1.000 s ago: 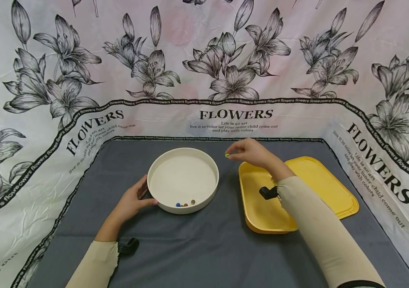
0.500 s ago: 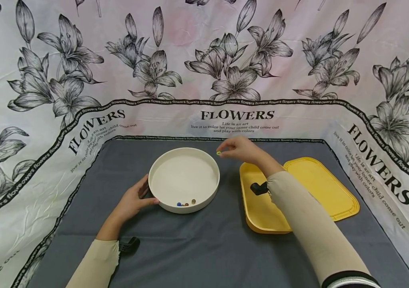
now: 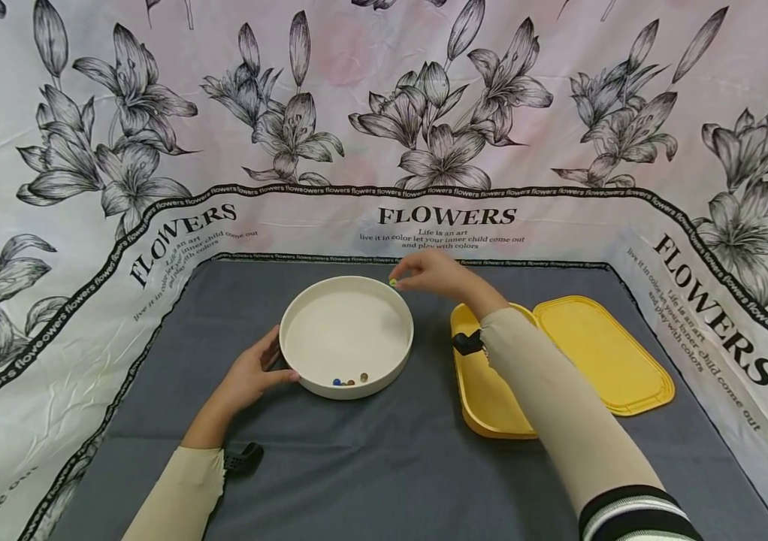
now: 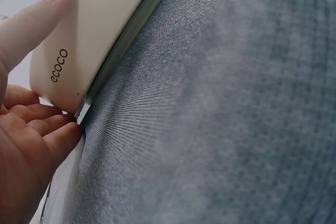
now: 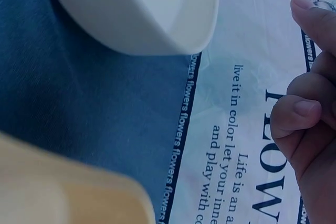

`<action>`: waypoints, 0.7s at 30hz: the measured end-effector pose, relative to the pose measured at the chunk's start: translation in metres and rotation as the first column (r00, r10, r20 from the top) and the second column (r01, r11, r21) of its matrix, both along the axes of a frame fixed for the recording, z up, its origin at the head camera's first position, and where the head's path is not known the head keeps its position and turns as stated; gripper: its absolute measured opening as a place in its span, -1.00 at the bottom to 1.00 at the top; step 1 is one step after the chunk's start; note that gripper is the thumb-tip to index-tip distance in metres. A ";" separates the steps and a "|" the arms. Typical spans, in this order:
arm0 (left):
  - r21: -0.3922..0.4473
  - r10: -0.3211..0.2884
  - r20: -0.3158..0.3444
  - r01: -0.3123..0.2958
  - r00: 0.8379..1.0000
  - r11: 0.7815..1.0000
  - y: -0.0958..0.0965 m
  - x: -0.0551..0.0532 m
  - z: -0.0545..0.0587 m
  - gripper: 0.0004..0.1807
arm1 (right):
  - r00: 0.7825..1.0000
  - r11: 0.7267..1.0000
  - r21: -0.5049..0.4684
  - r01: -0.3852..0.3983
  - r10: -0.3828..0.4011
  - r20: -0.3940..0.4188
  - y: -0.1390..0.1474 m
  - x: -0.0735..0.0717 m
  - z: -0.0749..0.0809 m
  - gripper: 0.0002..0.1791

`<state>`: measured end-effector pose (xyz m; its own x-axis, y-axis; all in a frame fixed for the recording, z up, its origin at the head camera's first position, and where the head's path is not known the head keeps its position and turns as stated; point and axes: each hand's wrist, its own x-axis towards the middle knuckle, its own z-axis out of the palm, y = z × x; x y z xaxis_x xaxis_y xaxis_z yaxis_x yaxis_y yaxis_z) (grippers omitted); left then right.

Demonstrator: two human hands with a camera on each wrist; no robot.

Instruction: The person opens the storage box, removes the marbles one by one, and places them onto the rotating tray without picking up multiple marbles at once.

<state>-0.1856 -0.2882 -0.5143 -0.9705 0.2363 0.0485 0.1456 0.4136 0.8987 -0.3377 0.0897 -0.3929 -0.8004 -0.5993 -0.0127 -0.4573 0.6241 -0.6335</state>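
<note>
A round cream tray [image 3: 346, 327] with a low wall stands on the grey cloth. Several small marbles [image 3: 350, 381], one blue and others brownish, lie together by its near wall. My left hand [image 3: 253, 373] holds the tray's left side. In the left wrist view, its thumb lies along the outer wall and its fingers bend against the bottom edge. Over by the tray's far right rim, my right hand [image 3: 433, 273] pinches a yellow-green marble [image 3: 394, 283] between thumb and finger, above the cloth. The right wrist view shows the right hand's curled fingers but not that marble.
An open yellow box [image 3: 492, 402] stands right of the tray, partly hidden under the right forearm. Its yellow lid [image 3: 603, 353] lies flat beyond it. A flower-printed cloth [image 3: 448, 233] rises behind and at the sides.
My right hand has moved left with the yellow-green marble, from above the yellow box's far corner to the tray's far right rim. The left hand keeps its hold on the tray.
</note>
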 end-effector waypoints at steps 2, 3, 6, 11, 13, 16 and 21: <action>0.005 -0.003 -0.002 0.003 1.000 1.000 -0.001 0.000 0.000 0.24 | 1.000 1.000 0.014 -0.003 0.003 0.000 -0.006 -0.002 0.000 -0.81; 0.009 -0.005 -0.002 0.005 1.000 1.000 -0.001 -0.001 0.000 0.24 | 1.000 1.000 0.017 -0.004 0.004 0.000 -0.010 -0.003 0.000 -0.80; 0.014 -0.009 -0.004 0.009 1.000 1.000 -0.002 -0.001 -0.001 0.23 | 1.000 1.000 0.014 -0.016 0.016 -0.004 -0.020 -0.008 -0.003 -0.79; 0.021 -0.007 -0.005 0.007 1.000 1.000 -0.001 -0.001 -0.001 0.23 | 0.999 0.999 -0.009 -0.049 0.049 0.012 -0.034 -0.011 -0.009 -0.76; 0.018 -0.006 -0.003 0.006 1.000 1.000 -0.002 -0.001 -0.001 0.24 | 0.998 0.998 -0.009 -0.057 0.057 0.023 -0.039 -0.013 -0.012 -0.73; 0.018 -0.007 -0.003 0.007 1.000 1.000 -0.002 -0.001 -0.001 0.23 | 0.997 0.998 -0.016 -0.066 0.067 0.046 -0.045 -0.014 -0.015 -0.71; 0.029 -0.012 -0.010 0.012 1.000 1.000 -0.001 -0.001 -0.002 0.22 | 0.993 0.995 -0.039 -0.091 0.094 0.067 -0.051 -0.017 -0.021 -0.73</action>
